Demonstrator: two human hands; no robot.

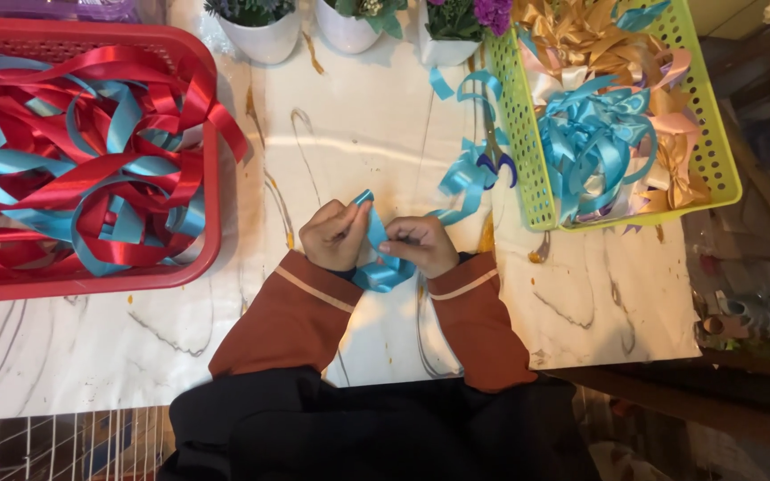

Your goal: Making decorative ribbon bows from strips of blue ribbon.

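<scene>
The person is working at a white marble-patterned table [340, 142], both forearms in rust-coloured sleeves [291, 316] reaching forward from the lower edge of the view. The left hand [336, 233] is pinching one end of a light blue ribbon [378, 258], its fingers closed on the strip where it is standing up in a small fold. The right hand [421, 245] is closing on the same ribbon just beside the left, thumb and fingers curled around it. The ribbon is looping down between the two wrists, close to the table, in front of the person's chest.

To the left, a red basket [211, 187] is holding a tangle of red and blue ribbon strips. To the right, a lime-green basket [528, 151] is carrying finished bows in blue, gold and pink. Between the hands and the green basket, blue-handled scissors [495, 151] are lying on the table among loose blue ribbon pieces [461, 183]. White pots with plants [265, 36] are standing along the far edge.
</scene>
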